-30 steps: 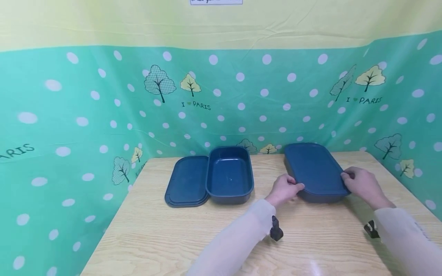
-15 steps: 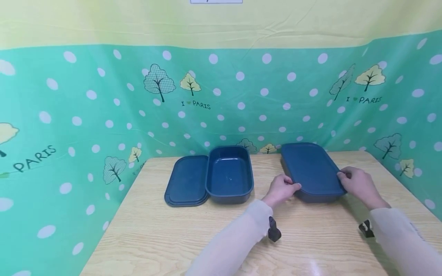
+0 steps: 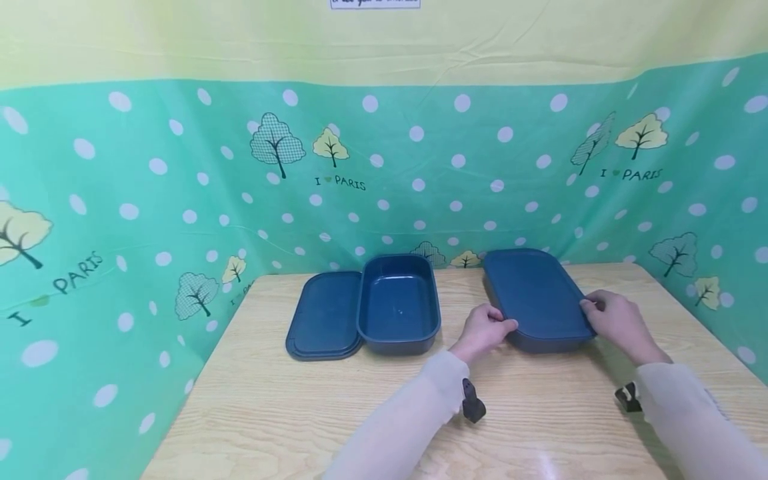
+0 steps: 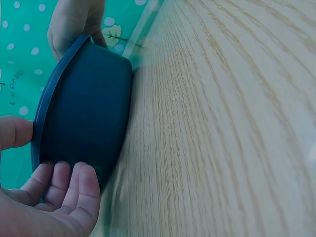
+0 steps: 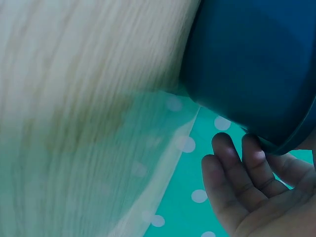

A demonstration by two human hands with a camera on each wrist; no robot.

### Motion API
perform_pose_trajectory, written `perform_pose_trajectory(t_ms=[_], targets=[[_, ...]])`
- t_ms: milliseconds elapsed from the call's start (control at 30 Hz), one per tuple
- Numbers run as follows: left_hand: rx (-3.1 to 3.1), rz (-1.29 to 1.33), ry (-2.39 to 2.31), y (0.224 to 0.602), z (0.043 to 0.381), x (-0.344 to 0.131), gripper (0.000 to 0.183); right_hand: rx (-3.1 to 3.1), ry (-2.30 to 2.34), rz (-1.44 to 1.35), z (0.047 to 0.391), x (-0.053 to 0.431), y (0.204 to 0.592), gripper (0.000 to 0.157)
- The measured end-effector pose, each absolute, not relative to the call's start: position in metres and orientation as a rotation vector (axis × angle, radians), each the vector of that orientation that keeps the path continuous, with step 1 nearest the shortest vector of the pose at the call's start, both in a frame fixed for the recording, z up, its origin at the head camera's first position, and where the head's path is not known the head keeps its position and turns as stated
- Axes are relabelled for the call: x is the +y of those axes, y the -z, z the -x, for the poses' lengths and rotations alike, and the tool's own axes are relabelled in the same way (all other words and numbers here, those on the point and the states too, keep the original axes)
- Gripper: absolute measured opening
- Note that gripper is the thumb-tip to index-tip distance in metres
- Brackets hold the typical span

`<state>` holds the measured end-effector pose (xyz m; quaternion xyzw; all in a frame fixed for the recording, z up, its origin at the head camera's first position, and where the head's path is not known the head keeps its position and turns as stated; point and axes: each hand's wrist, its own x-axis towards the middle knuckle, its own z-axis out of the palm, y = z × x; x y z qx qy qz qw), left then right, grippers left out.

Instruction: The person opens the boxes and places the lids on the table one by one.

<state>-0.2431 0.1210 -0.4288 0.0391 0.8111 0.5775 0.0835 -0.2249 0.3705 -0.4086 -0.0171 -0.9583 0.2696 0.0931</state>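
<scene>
A dark blue rectangular food container with its lid on (image 3: 537,293) stands at the right of the table. My left hand (image 3: 483,329) grips its near left corner at the rim, thumb on the lid and fingers curled under the edge, as the left wrist view shows on the container's wall (image 4: 84,108). On the right side, my right hand (image 3: 618,323) pinches the rim near the front corner. In the right wrist view the right hand's fingers (image 5: 229,168) reach beneath the rim of the container (image 5: 247,64).
Left of it stands a lidless blue container (image 3: 400,303). A separate blue lid (image 3: 327,313) lies flat beside that, touching or nearly touching it. The wooden table (image 3: 288,420) ends at a green dotted cloth (image 3: 414,167) behind and at both sides.
Both hands have shifted the lidded container slightly to the left along the table, closer to the lidless one. The lidless container and the loose lid have stayed put.
</scene>
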Motion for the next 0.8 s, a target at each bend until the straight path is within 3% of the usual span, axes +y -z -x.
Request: perform_pose_trajectory(t_ms=[800], targets=[[2.363,-0.053,-1.838,0.432,0.240,0.109,0.022,-2.825,-0.863,0.103,0.224,0.353,0.405,0.046]])
